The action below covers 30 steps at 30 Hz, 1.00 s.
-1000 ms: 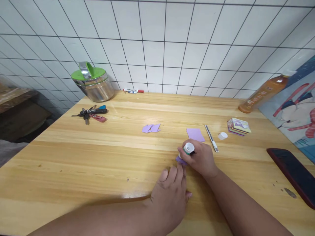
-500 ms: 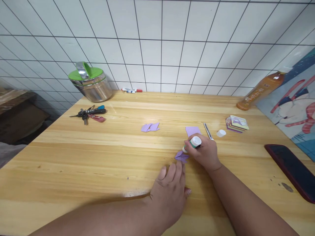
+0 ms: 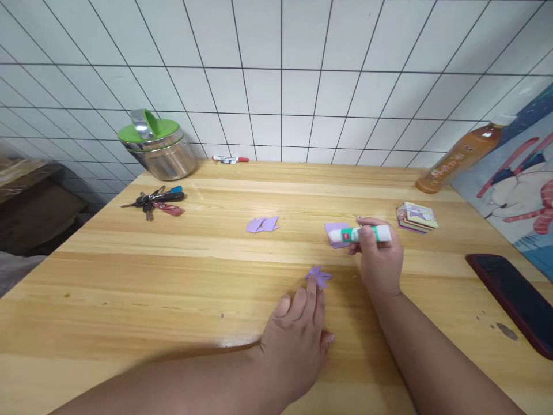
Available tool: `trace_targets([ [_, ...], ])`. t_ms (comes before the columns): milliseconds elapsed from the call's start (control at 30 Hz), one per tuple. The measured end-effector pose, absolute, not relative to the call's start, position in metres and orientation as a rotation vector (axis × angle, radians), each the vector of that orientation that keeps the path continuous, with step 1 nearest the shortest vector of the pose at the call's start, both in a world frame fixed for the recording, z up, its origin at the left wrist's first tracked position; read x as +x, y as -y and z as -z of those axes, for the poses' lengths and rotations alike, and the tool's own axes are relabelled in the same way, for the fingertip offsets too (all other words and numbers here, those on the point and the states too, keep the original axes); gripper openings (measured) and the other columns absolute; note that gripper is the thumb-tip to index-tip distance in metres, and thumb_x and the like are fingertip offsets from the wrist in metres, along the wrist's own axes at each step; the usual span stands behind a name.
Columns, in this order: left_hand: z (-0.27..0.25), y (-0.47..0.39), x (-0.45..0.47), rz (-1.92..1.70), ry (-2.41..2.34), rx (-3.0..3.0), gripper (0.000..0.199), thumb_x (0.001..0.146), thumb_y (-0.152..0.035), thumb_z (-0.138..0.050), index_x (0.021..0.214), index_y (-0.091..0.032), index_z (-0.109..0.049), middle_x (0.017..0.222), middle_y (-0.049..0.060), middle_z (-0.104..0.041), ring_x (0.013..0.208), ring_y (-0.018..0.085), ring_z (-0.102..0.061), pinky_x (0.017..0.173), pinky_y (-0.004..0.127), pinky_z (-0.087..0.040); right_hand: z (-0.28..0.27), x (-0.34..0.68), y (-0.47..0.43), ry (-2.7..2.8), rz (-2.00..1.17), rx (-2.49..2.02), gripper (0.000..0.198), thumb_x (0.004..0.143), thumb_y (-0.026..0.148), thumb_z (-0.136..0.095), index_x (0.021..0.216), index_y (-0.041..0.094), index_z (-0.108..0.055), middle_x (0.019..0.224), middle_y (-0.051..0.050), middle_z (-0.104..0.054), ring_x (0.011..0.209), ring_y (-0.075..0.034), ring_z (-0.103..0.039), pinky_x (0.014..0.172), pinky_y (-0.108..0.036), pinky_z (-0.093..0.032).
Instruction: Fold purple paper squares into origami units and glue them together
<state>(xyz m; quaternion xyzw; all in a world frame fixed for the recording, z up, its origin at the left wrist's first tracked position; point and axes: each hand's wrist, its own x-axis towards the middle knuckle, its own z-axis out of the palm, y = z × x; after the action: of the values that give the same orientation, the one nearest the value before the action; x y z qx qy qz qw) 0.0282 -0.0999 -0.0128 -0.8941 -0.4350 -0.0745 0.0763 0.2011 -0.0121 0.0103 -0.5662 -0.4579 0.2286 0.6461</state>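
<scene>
My right hand (image 3: 381,259) is closed around a white and green glue stick (image 3: 355,234), held level above the table with its white tip pointing left. Beneath that tip lies a purple paper square (image 3: 336,227), partly covered by the stick. My left hand (image 3: 298,337) rests palm down, fingers stretched out, its fingertips pressing the lower edge of a small folded purple paper piece (image 3: 320,276). Farther back and to the left sit purple folded paper pieces (image 3: 262,224), side by side. The white cap and most of the slim cutter are hidden behind my right hand.
A stack of coloured paper (image 3: 417,217) and a tea bottle (image 3: 462,155) stand at the right, with a phone (image 3: 512,305) nearer me. Keys (image 3: 158,199), a green-lidded steel pot (image 3: 162,150) and markers (image 3: 230,159) are at the back left. A tiled wall (image 3: 259,86) closes the back.
My right hand has lifted the glue stick off the folded purple piece and moved it up and right, turning it level. My left hand stays on the piece.
</scene>
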Motion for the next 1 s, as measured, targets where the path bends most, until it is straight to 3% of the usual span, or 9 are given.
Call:
trace_targets([
  [133, 0.011, 0.099, 0.028, 0.227, 1.285, -2.68, 0.061, 0.086, -0.046, -0.037, 0.134, -0.008, -0.04, 0.14, 0.016, -0.039, 0.109, 0.026, -0.042, 0.081, 0.039, -0.031, -0.017, 0.221, 0.002, 0.727, -0.773, -1.056, 0.036, 0.08, 0.055, -0.049, 0.091, 0.021, -0.055, 0.048, 0.009, -0.038, 0.035, -0.007, -0.038, 0.034, -0.019, -0.035],
  [200, 0.011, 0.098, 0.026, 0.23, 1.276, -2.685, 0.06, 0.087, -0.046, -0.036, 0.134, -0.008, -0.04, 0.14, 0.016, -0.038, 0.113, 0.027, -0.04, 0.083, 0.039, -0.031, -0.022, 0.232, 0.001, 0.663, -0.87, -0.944, 0.037, 0.08, 0.058, -0.047, 0.087, 0.022, -0.055, 0.048, 0.009, -0.037, 0.036, -0.006, -0.04, 0.035, -0.017, -0.035],
  [300, 0.009, 0.096, 0.023, 0.237, 1.253, -2.701, 0.06, 0.088, -0.048, -0.034, 0.134, -0.01, -0.04, 0.14, 0.015, -0.038, 0.115, 0.027, -0.039, 0.084, 0.04, -0.03, -0.027, 0.245, 0.002, 0.739, -0.999, -0.889, 0.029, 0.079, 0.053, -0.052, 0.089, 0.025, -0.056, 0.067, 0.003, -0.056, 0.06, -0.01, -0.058, 0.043, -0.017, -0.045],
  [433, 0.006, 0.09, 0.02, 0.234, 1.265, -2.751, 0.06, 0.087, -0.052, -0.033, 0.137, -0.018, -0.035, 0.137, 0.011, -0.044, 0.113, 0.026, -0.041, 0.085, 0.04, -0.029, -0.027, 0.246, 0.004, 0.889, -1.154, -0.978, 0.021, 0.076, 0.043, -0.058, 0.089, 0.026, -0.058, 0.093, -0.001, -0.064, 0.075, -0.014, -0.062, 0.05, -0.024, -0.051],
  [500, 0.006, 0.088, 0.02, 0.249, 1.273, -2.749, 0.061, 0.087, -0.052, -0.032, 0.137, -0.018, -0.034, 0.136, 0.011, -0.044, 0.114, 0.025, -0.041, 0.086, 0.04, -0.028, -0.027, 0.245, 0.003, 0.959, -1.159, -1.01, 0.026, 0.078, 0.045, -0.056, 0.096, 0.026, -0.058, 0.107, -0.003, -0.063, 0.085, -0.016, -0.063, 0.062, -0.029, -0.054],
  [633, 0.004, 0.092, 0.021, 0.241, 1.241, -2.762, 0.056, 0.089, -0.051, -0.031, 0.132, -0.018, -0.042, 0.136, 0.01, -0.045, 0.117, 0.024, -0.037, 0.086, 0.039, -0.027, -0.024, 0.259, -0.004, 1.141, -0.849, -1.238, 0.039, 0.075, 0.046, -0.06, 0.108, 0.024, -0.057, 0.116, -0.007, -0.06, 0.105, -0.02, -0.056, 0.078, -0.032, -0.049],
  [733, -0.002, 0.099, 0.022, 0.227, 1.095, -2.856, 0.054, 0.088, -0.054, -0.029, 0.128, -0.021, -0.045, 0.133, 0.006, -0.047, 0.115, 0.022, -0.038, 0.087, 0.037, -0.027, -0.021, 0.286, -0.007, 1.164, -0.394, -1.652, 0.041, 0.063, 0.042, -0.07, 0.097, 0.019, -0.065, 0.101, -0.008, -0.065, 0.09, -0.022, -0.06, 0.074, -0.034, -0.047],
  [833, -0.007, 0.101, 0.022, 0.223, 0.983, -2.905, 0.047, 0.089, -0.053, -0.031, 0.122, -0.025, -0.05, 0.131, 0.003, -0.049, 0.115, 0.019, -0.038, 0.087, 0.035, -0.027, -0.02, 0.308, -0.005, 1.225, -0.314, -1.954, 0.038, 0.063, 0.04, -0.068, 0.094, 0.019, -0.068, 0.08, -0.005, -0.068, 0.073, -0.021, -0.062, 0.065, -0.033, -0.043],
  [1000, -0.007, 0.095, 0.022, 0.228, 0.955, -2.877, 0.034, 0.092, -0.041, -0.034, 0.117, -0.026, -0.052, 0.122, 0.002, -0.054, 0.113, 0.019, -0.039, 0.087, 0.037, -0.026, -0.033, 0.314, 0.004, 1.325, -0.113, -2.182, 0.028, 0.068, 0.042, -0.063, 0.088, 0.022, -0.067, 0.081, -0.007, -0.069, 0.071, -0.022, -0.061, 0.058, -0.031, -0.037],
])
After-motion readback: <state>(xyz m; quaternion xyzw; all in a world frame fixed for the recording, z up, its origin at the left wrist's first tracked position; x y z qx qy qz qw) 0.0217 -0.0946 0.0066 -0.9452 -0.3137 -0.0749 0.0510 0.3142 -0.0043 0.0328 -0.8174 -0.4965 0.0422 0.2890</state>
